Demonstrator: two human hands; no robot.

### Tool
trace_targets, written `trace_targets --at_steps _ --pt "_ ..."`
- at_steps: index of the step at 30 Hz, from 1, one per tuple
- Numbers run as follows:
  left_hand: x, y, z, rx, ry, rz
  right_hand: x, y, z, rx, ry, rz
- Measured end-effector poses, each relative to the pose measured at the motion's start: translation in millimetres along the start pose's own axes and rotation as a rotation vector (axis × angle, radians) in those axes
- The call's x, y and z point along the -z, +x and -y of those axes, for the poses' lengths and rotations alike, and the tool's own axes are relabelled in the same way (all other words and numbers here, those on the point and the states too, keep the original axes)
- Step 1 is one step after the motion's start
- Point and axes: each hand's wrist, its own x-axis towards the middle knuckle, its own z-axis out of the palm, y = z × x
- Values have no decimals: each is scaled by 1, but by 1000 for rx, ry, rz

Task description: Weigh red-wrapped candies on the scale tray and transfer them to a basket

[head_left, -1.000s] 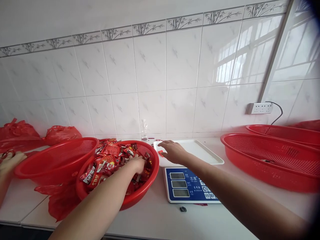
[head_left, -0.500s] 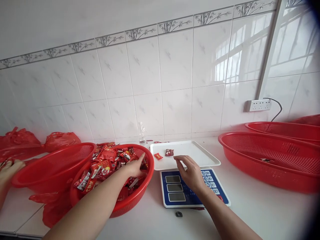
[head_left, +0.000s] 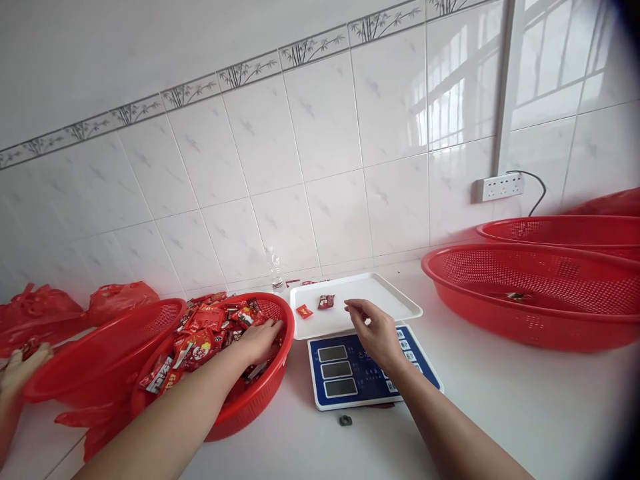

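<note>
My left hand (head_left: 263, 339) is down in a round red plastic basket (head_left: 253, 408) heaped with small red-wrapped snack packets (head_left: 200, 343). Its fingers curl in among the packets near the right wall, their tips hidden. My right hand (head_left: 375, 331) hovers over the back of a blue-and-white digital scale (head_left: 363, 399), at the front edge of its white tray (head_left: 383, 290). Thumb and forefinger are pinched; whether anything small is between them I cannot make out. Two packets lie on the tray: a bright red one (head_left: 304, 311) and a darker red one (head_left: 327, 301).
Another red basket (head_left: 95, 353) stands at left, with red plastic bags (head_left: 123, 300) behind it. Another person's hand (head_left: 23, 367) is at the far left. Large red baskets (head_left: 500, 320) stand at right. A clear bottle (head_left: 275, 270) is near the wall; a small dark object (head_left: 345, 421) lies before the scale.
The view has shifted and tilted slightly. My left hand's raised finger has come down, and its fingers now curl into the packets. My right hand stays by the tray, its fingertips slightly farther from the darker packet.
</note>
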Motion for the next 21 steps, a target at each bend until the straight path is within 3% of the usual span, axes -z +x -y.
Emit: trace_targets --at_steps 4,8,16,21 --pt "2 0 4 -41 33 -10 0 1 -1 -27 18 -10" --pt "8 6 16 -37 -37 -95 0 1 -3 -43 31 -21" --pt "52 4 29 180 -511 -253 1 0 -4 -52 47 -8" --pt "53 0 35 138 -726 -296 -1 0 -8 -21 22 -3"
